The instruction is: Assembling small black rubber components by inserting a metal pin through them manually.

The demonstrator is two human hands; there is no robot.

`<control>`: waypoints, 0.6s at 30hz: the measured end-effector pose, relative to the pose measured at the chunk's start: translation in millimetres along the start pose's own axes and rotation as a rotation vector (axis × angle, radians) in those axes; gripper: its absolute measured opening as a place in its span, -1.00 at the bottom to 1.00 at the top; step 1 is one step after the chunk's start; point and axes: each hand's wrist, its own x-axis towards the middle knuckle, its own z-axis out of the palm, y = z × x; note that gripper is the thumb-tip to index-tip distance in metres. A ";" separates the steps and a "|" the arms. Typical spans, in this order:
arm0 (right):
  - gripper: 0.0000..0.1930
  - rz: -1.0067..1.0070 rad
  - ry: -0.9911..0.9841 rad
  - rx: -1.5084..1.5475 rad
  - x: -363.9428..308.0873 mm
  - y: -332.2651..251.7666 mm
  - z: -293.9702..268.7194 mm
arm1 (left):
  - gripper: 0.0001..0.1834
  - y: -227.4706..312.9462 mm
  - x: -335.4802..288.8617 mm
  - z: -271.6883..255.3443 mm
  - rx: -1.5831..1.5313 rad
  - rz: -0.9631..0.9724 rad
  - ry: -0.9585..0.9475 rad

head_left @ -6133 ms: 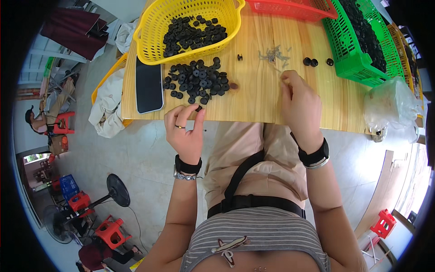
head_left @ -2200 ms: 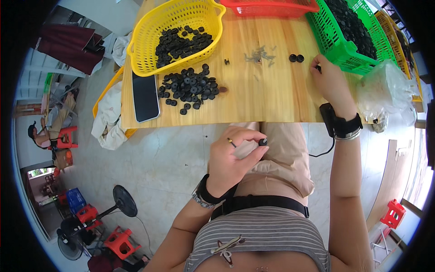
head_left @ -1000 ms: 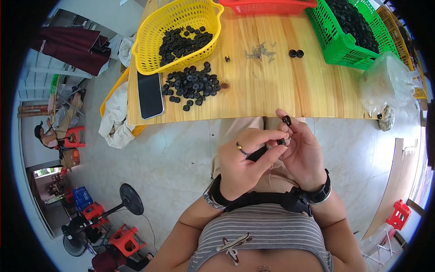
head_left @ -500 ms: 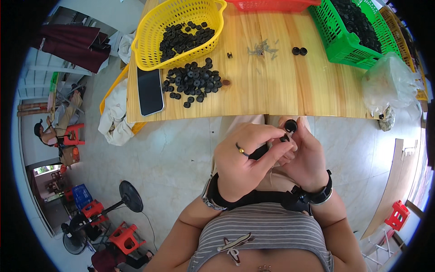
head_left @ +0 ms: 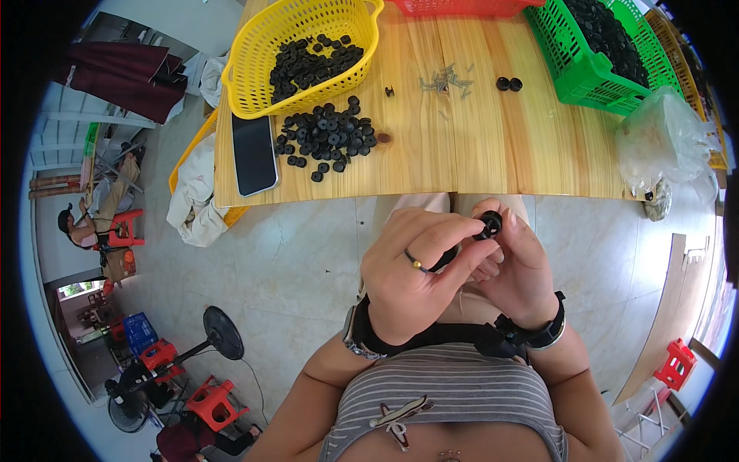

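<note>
Just past the table's near edge, above my lap, my two hands meet. In my right hand [head_left: 525, 262] a round black cap [head_left: 493, 222] is held between thumb and fingers. With thumb and forefinger, my left hand [head_left: 408, 269] pinches a small black part against the cap's open side; fingertips hide most of that part. On the table lie a heap of small black grommet-like discs [head_left: 327, 135], a single small black piece [head_left: 389, 92], a scatter of thin grey pins or screws [head_left: 446, 81] and two round black caps [head_left: 509, 84].
A yellow basket [head_left: 239, 92] holding black discs stands at the far left of the wooden table [head_left: 539, 154], beside a phone [head_left: 255, 158]. A green basket [head_left: 579, 85] full of black parts, a red basket [head_left: 462, 8] and a clear plastic bag [head_left: 666, 142] border the work area.
The black cap in my right hand has turned and come down slightly toward my left fingertips. The small black part now meets it, where a gap showed before.
</note>
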 end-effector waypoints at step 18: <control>-0.74 -0.036 0.009 -0.160 -3.0 -0.1 0.5 | -0.53 -7.5 -6.0 -0.4 -0.446 -0.304 -0.089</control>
